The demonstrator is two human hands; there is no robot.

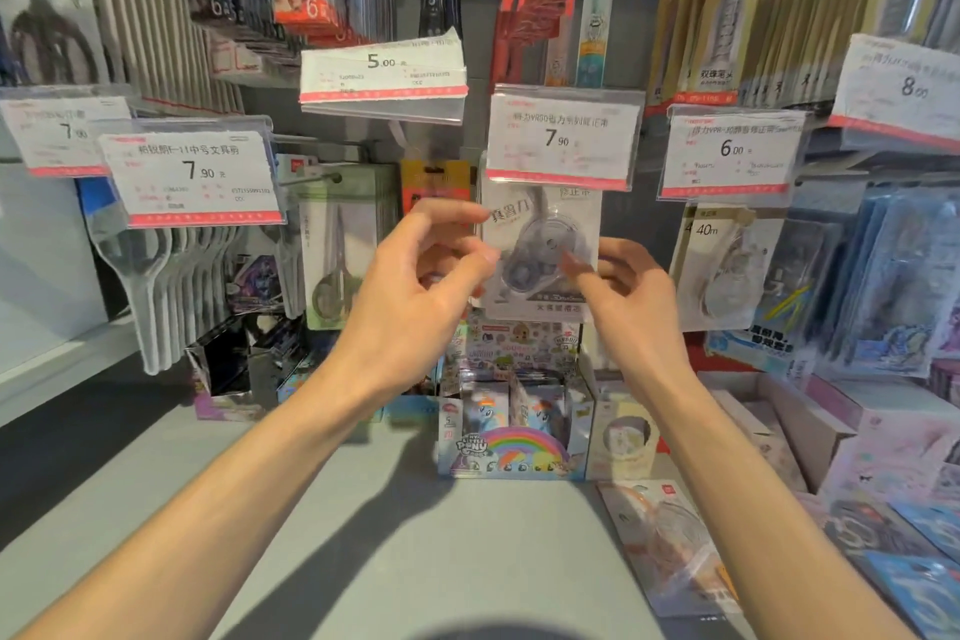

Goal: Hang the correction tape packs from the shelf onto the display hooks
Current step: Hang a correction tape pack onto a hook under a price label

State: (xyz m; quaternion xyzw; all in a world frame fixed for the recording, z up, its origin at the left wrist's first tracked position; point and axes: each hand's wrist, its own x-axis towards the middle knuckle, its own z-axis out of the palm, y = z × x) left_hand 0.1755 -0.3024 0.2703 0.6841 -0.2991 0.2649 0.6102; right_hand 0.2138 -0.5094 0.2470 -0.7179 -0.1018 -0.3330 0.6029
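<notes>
Big grey shelf (363, 535) runs along the bottom, with a My Little Pony box (511, 452) at the back and one more correction tape pack (670, 546) lying flat near the right arm. Above hang price tags: 7.90 (563, 138) dead centre, 6.00 (732, 152) to its right, 5.00 (382, 68) higher up. Right under the 7.90 tag hangs a correction tape pack (540, 250). Left hand (415, 270) has curled fingers on its left edge, right hand (628, 286) touches its right side, fingers bent; can't tell if either really pinches it.
</notes>
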